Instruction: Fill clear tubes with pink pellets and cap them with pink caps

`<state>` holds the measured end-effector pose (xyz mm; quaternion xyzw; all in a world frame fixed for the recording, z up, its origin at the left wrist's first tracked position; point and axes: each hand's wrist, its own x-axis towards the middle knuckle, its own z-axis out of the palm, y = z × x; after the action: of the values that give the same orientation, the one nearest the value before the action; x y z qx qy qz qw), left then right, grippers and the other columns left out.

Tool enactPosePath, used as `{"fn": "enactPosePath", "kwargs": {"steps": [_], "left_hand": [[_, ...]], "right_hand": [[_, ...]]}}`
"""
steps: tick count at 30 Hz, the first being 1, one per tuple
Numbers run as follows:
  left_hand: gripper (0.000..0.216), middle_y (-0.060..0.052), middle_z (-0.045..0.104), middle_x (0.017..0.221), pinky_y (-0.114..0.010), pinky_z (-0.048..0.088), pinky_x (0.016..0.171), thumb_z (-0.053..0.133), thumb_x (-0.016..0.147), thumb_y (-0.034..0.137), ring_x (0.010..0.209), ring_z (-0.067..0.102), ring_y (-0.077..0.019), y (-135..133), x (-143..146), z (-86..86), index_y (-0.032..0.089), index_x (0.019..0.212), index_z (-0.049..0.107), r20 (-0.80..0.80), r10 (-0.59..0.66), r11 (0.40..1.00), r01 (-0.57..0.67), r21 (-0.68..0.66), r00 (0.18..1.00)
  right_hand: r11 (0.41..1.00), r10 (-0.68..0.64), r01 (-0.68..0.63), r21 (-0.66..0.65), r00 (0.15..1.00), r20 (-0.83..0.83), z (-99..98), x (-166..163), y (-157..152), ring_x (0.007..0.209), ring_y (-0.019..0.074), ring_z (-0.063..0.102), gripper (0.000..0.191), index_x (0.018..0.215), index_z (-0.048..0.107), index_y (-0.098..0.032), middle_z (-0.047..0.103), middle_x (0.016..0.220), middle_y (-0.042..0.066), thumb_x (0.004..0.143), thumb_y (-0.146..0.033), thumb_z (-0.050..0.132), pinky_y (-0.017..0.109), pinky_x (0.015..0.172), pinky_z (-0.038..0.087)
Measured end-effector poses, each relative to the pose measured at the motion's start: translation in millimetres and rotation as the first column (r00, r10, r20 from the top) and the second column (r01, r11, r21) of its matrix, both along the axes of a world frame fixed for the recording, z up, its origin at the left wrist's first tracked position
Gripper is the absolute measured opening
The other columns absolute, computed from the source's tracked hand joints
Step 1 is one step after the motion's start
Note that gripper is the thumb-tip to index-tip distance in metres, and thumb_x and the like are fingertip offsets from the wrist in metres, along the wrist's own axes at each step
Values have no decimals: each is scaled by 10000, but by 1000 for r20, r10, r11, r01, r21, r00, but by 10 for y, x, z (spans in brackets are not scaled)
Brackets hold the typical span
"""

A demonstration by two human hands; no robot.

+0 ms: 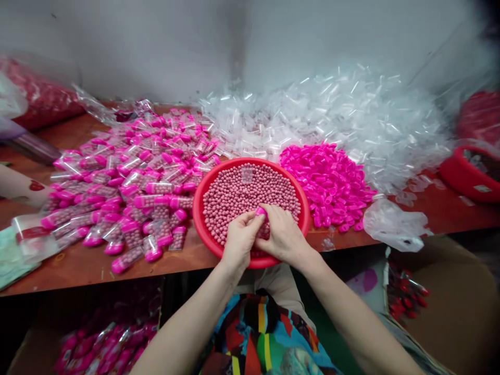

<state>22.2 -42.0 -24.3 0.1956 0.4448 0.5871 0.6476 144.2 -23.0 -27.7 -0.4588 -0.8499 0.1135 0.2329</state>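
A red round basin (203,192) full of small pink balls (242,190) sits at the table's front edge. Both my hands meet over its near side. My left hand (239,240) is closed around a small tube that is mostly hidden. My right hand (284,235) pinches a pink cap (261,211) at the tube's top. A loose clear tube (247,174) lies on the balls.
Left of the basin lies a heap of filled, pink-capped tubes (136,177). A pile of pink caps (328,182) is on the right, with empty clear tubes (332,114) behind. A second red basin (464,177) stands far right. A cardboard box (461,302) sits below.
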Motion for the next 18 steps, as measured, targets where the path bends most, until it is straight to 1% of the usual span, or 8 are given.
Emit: {"fn": "enactPosePath", "kwargs": {"steps": [2,5,8,10,12,14,16,18], "left_hand": [[323,-64,759,859,-265,504,778,857,672,317,779,677,-152,-16,6,20,130,921,772,-5,-2,1000,1,-13,1000],[310,-62,757,848,-254,496,753,846,684,299,775,671,-149,-18,-4,41,127,929,768,-7,0,1000,0,-17,1000],[299,-62,752,852,-252,489,770,834,699,312,790,666,-147,-4,-20,31,122,918,760,-11,22,1000,-22,-2,1000],[297,-60,746,845,-250,481,749,827,707,343,779,656,-145,1,-13,9,123,891,751,-28,51,999,-52,-10,998],[298,-56,737,825,-249,473,718,818,713,369,756,645,-145,0,7,-9,126,867,742,-52,89,996,-90,-22,995],[284,-54,731,831,-253,475,721,808,719,368,761,640,-147,6,5,-2,131,858,732,-62,139,990,-141,-25,988],[261,-47,724,852,-254,480,744,796,728,338,780,636,-141,49,-83,46,139,879,722,-73,210,977,-211,-6,975],[249,-37,712,875,-247,480,760,772,745,307,784,624,-128,157,-310,137,150,929,711,-120,310,950,-304,63,943]], "right_hand": [[1000,-17,18,17,999,-27,-4,-36,-2,1039,347,626,576,1278,525,-108,663,1163,192,753,-303,664,484,875,495],[994,1,2,108,999,-33,-2,-46,27,952,331,635,523,1221,544,-103,681,1069,176,756,-315,651,455,819,494],[978,35,-42,205,999,36,-13,-62,74,880,322,626,464,1153,570,-96,682,965,164,759,-334,638,438,775,472],[974,58,-76,215,994,89,-23,-95,100,852,316,624,419,1105,588,-94,679,919,156,760,-329,632,435,766,460],[981,74,-93,172,991,114,-16,-135,135,860,316,630,392,1079,601,-95,681,910,154,753,-310,640,441,786,459],[989,126,-134,65,986,114,21,-165,219,927,321,641,437,1135,591,-105,688,980,155,757,-311,665,452,825,469],[964,261,-256,-77,964,59,86,-183,390,1070,311,631,613,1312,508,-132,662,1171,162,774,-353,699,445,883,484],[915,365,-367,-167,930,-42,151,-212,653,1209,284,583,795,1471,349,-175,562,1372,164,803,-406,713,418,947,491]]}}
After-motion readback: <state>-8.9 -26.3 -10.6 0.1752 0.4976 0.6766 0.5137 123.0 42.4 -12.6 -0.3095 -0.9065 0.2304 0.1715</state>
